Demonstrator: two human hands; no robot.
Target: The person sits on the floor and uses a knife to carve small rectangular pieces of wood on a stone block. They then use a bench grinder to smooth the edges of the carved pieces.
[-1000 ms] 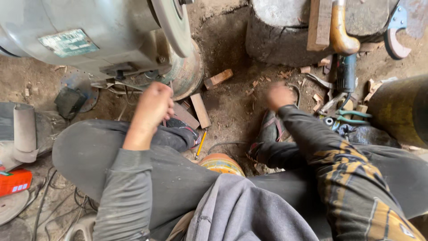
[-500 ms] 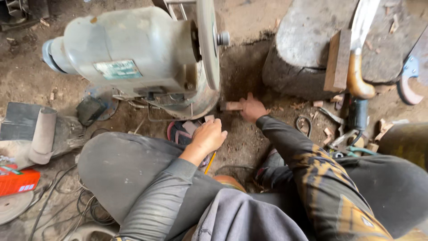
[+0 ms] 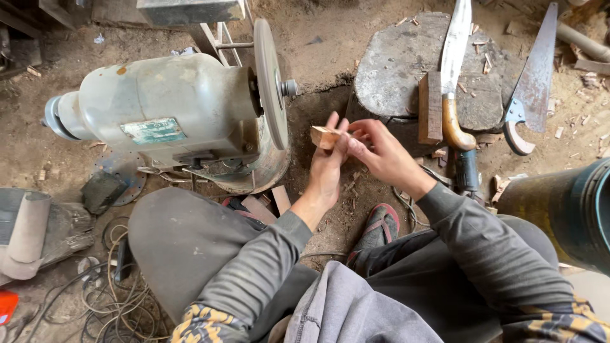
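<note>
Wood block (image 3: 325, 136) pinched by left hand (image 3: 330, 166), right hand (image 3: 380, 152) touching.

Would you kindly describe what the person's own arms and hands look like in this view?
Both hands, the left hand and the right hand, are bare, with no gloves. Both arms wear long dark grey sleeves reaching the wrists, with a yellow-and-dark patterned fabric higher up near the shoulders.
</note>
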